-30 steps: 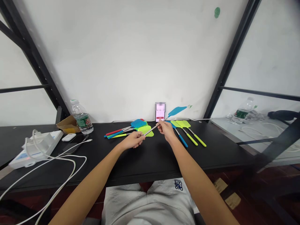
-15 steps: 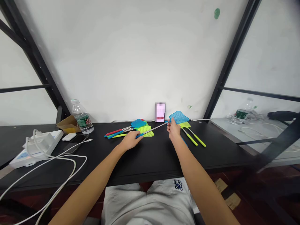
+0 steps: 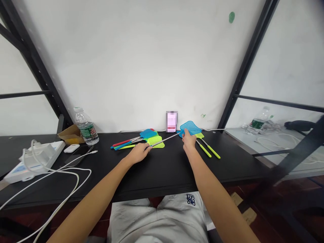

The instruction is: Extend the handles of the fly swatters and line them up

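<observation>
A blue fly swatter [image 3: 190,127] with a thin metal rod slants across the middle, raised slightly above the black table. My left hand [image 3: 138,153] is closed around its handle end, so most of the handle is hidden. At the other end, my right hand [image 3: 188,139] pinches the swatter where the rod meets the mesh head. Behind my left hand lies a pile of fly swatters, with a blue head [image 3: 147,134], a yellow-green head [image 3: 156,142] and a red handle [image 3: 123,142] showing. Two yellow-green fly swatters [image 3: 214,151] rest to the right of my right hand.
A phone [image 3: 171,121] with a blurred screen leans on the wall. On the left are a water bottle [image 3: 87,130], a cardboard box [image 3: 72,134], a white case [image 3: 71,148], a dark phone [image 3: 80,156], a power strip [image 3: 35,165] and loose white cables [image 3: 76,182]. Black metal posts flank the table.
The whole view has shifted slightly. My left fingers cover more of the blue handle, and my right hand sits a little differently at the swatter head. Both hands keep hold of it.
</observation>
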{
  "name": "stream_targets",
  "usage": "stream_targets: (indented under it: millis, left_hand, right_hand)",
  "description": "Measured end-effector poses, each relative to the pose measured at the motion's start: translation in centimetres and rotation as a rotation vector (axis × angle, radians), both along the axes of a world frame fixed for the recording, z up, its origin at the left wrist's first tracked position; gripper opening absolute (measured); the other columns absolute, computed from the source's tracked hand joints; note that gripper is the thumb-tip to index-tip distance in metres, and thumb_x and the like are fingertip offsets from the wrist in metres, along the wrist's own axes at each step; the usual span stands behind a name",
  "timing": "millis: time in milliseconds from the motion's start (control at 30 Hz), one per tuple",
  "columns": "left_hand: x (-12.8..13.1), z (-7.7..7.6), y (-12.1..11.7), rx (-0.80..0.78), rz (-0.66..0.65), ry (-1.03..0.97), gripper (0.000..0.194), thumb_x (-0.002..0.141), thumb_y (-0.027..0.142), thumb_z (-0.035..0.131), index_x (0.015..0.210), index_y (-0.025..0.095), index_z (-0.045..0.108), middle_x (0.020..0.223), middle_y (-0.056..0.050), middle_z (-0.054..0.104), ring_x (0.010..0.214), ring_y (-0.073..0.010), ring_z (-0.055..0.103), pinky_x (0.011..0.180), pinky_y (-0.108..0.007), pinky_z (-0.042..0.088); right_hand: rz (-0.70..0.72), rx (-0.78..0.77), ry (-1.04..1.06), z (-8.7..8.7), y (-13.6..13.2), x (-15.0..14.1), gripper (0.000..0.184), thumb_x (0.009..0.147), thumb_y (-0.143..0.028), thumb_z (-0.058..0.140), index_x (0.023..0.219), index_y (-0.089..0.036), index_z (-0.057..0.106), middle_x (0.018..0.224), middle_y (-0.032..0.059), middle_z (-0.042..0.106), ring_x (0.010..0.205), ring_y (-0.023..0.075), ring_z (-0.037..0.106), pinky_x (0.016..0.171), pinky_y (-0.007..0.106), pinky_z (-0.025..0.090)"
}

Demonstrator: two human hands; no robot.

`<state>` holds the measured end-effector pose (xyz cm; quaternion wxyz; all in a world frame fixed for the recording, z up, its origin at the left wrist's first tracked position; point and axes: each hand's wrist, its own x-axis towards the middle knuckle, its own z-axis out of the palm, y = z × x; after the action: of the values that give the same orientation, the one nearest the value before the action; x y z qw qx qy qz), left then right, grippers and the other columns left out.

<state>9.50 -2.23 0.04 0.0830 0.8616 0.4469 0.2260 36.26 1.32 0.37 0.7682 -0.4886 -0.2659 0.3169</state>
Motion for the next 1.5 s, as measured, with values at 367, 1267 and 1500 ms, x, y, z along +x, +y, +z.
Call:
stream_targets:
  millis: [367, 1267, 1500]
  left_hand:
    - [0.6, 0.2, -0.7, 0.079, 0.055, -0.002, 0.038, 0.096, 0.043, 0.036, 0.076, 0.018, 0.057, 0.075, -0.007, 0.06, 0.07, -0.0188, 0.054, 0.063, -0.028, 0.032]
    - [1.1, 0.6, -1.1, 0.052, 0.085, -0.025, 0.04, 0.095, 0.043, 0.036, 0.069, 0.018, 0.054, 0.068, -0.005, 0.058, 0.062, -0.0167, 0.051, 0.059, -0.027, 0.028]
    - [1.5, 0.3, -1.1, 0.082, 0.137, -0.004, 0.048, 0.096, 0.048, 0.034, 0.068, 0.017, 0.057, 0.064, -0.005, 0.058, 0.06, -0.0168, 0.052, 0.058, -0.027, 0.028]
  right_hand:
    - [0.235, 0.088, -0.003, 0.1, -1.5, -3.0, 0.024, 0.066, -0.033, 0.07, 0.057, -0.017, 0.054, 0.048, -0.0017, 0.051, 0.04, 0.0073, 0.039, 0.037, 0.022, 0.026]
    - [0.42, 0.104, 0.009, -0.8, -3.0, -6.4, 0.03, 0.069, -0.035, 0.069, 0.055, -0.017, 0.05, 0.047, -0.0015, 0.051, 0.038, 0.0061, 0.039, 0.037, 0.021, 0.028]
    - [0.463, 0.108, -0.07, -1.0, -2.8, -6.5, 0.032, 0.071, -0.04, 0.068, 0.057, -0.017, 0.051, 0.047, -0.002, 0.052, 0.035, 0.0057, 0.038, 0.034, 0.02, 0.024]
